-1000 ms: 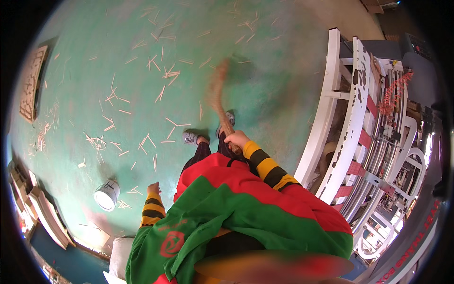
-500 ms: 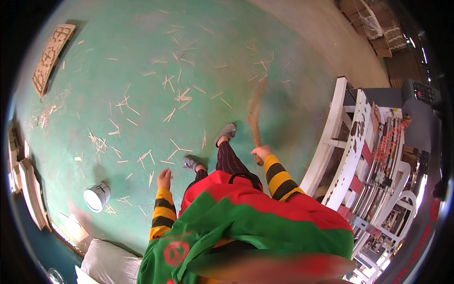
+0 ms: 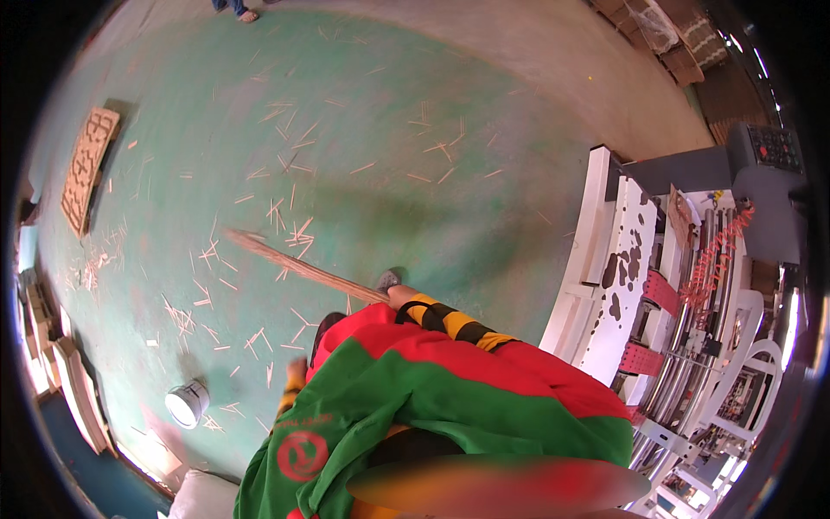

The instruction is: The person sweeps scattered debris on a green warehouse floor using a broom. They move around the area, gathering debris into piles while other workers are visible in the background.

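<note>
Nearest me, the left hand [image 3: 296,372] is a blur beside the red and green garment [image 3: 372,376], and I cannot tell whether it is spread or pressed together. My right hand [image 3: 399,297] grips the near end of a straw broom [image 3: 303,270], which slants out leftward over the green floor [image 3: 484,251]. Pale sticks [image 3: 300,234] lie scattered around it; a bucket [image 3: 188,405] stands to the left, a machine [image 3: 661,294] to the right. Farther off I see a patterned board [image 3: 91,171] and, at the top edge, another person's foot [image 3: 249,16]
</note>
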The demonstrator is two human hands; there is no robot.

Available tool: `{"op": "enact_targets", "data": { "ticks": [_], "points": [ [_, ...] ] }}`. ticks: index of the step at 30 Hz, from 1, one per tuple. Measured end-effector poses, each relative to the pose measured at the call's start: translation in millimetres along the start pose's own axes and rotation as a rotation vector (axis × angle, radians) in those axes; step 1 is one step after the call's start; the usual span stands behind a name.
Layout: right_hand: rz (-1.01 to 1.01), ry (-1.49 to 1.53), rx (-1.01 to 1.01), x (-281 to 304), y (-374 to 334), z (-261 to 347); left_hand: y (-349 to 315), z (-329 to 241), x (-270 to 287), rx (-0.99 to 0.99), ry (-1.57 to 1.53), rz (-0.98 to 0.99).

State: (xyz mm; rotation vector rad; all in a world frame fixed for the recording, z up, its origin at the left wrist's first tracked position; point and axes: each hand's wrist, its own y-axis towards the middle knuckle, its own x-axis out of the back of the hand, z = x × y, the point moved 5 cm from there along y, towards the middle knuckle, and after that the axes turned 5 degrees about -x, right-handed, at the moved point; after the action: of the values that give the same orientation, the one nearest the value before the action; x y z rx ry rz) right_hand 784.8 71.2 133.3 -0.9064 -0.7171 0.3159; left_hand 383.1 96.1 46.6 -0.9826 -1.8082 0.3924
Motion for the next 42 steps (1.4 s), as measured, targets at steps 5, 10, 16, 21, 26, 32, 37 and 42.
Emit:
{"op": "enact_targets", "data": {
  "ticks": [5,10,16,21,26,32,37,42],
  "points": [
    [-0.119,-0.007,-0.116,45.1,-50.6,-86.6,122.0,-197.3,155.1,-0.228,-0.28,-0.514],
    [-0.168,0.431,-0.496,51.0,-97.2,-195.4,187.0,-266.6,171.0,-0.126,-0.977,-0.347],
    [-0.346,1.143,-0.876,16.4,-150.1,-305.4,227.7,-192.0,70.3,-0.247,0.33,0.191],
    [-0.318,1.609,-1.017,36.4,-143.8,-396.6,244.1,-159.2,93.7,-0.227,0.637,0.554],
    [-0.022,1.773,-0.841,103.8,-68.3,-457.1,303.6,-249.1,150.5,-0.429,0.643,0.363],
    [0.002,0.811,-0.886,208.3,35.2,-393.3,400.7,-401.7,197.2,-0.135,-0.093,0.003],
    [-0.165,0.611,-0.771,247.5,38.0,-287.0,447.3,-504.7,171.2,-0.173,-0.343,0.168],
    [0.012,0.247,-0.395,301.6,49.5,-259.1,466.5,-521.8,141.9,-0.191,-0.07,0.288]
  ]
}}
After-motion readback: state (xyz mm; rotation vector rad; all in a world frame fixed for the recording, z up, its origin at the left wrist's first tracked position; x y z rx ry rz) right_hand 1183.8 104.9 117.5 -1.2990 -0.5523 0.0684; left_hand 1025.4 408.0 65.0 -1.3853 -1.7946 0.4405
